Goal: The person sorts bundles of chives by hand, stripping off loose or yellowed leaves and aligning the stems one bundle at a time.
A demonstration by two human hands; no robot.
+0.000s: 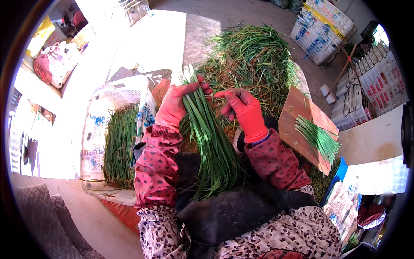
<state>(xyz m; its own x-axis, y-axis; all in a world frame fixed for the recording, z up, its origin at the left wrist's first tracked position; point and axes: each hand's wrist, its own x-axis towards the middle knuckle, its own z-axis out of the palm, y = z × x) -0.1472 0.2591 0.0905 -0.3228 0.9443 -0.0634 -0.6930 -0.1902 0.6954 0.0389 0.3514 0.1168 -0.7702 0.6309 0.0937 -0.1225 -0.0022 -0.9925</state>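
My left hand (177,101), in a red glove, is closed round a bundle of chives (207,134). The pale stem ends poke up above the fist, and the long green leaves hang down over the dark apron (233,211) on my lap. Just right of the stems is my right hand (240,108), also gloved in red. Its thumb and fingers are drawn together, with the index finger pointing at the bundle; whatever they pinch is too small to make out. Beyond both hands spreads a big loose heap of chives (258,56), mixed with dry yellowish leaves.
To the left stands a white plastic crate (92,142) with chives (120,144) packed inside. A wooden board (297,108) at the right carries a small bunch of chives (317,136). White crates (319,34) are stacked at the far right. A quilted grey cloth (41,216) lies at lower left.
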